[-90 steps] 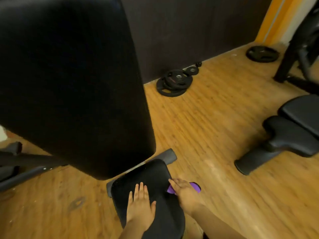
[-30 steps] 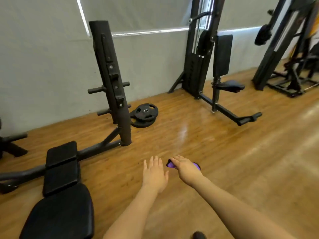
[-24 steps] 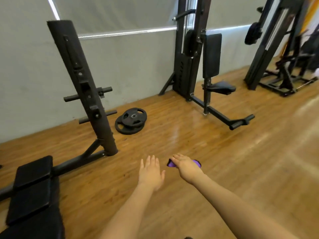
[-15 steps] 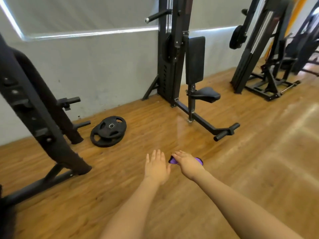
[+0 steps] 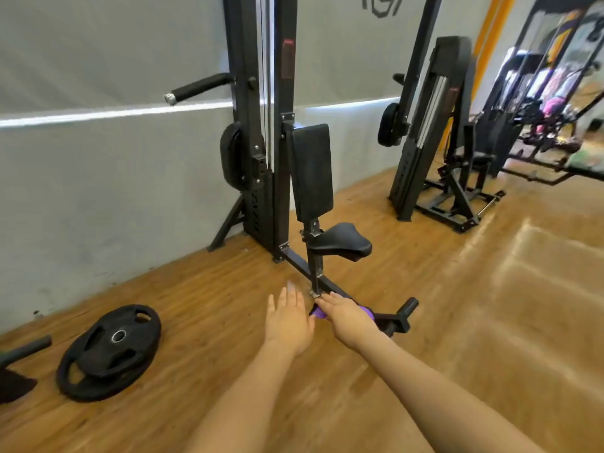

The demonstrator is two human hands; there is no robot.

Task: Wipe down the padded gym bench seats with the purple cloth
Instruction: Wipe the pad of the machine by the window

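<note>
Your right hand [image 5: 348, 318] curls over the purple cloth [image 5: 318, 320], a soft crumpled wad showing at both sides of your knuckles. Your left hand [image 5: 289, 320] is just beside it, flat, fingers straight, holding nothing. Both hang over the glossy wooden plank floor [image 5: 490, 322]. Just beyond them stands a black steel machine [image 5: 261, 125] with a smooth padded saddle-shaped seat [image 5: 340, 245] and a tall rectangular back pad [image 5: 312, 170] above it. Two round rubbery weight plates [image 5: 109, 351] lie stacked at near left. Compared with half a second ago, the machine is much closer and the seat sits right beyond your hands; the cloth stays in the same grip.
</note>
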